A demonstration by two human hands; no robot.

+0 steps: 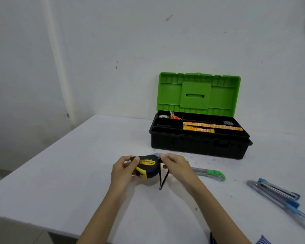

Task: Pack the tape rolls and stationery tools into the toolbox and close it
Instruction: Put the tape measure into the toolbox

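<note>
A person is holding a black-and-yellow tape measure just above the white counter, in front of the open toolbox, whose green lid is standing upright against the wall. The left hand is cupping the case from its left side, fingers curling over the top edge, while the right hand is pinching its upper right corner, where the black wrist strap is hanging down in a loop. Both forearms are reaching in from the lower edge, converging on the case.

The tape measure appears rigid, compact and likely fairly dense for its size, with a rubbery shell that should be giving a sure grip; holding it by the body rather than by the dangling strap looks the steadier choice.

Inside the toolbox tray, orange-labelled tape rolls, orange-handled scissors and a clear tape roll are already lying in compartments. A green utility knife is lying just right of the right hand, and blue tools are waiting further right.
</note>
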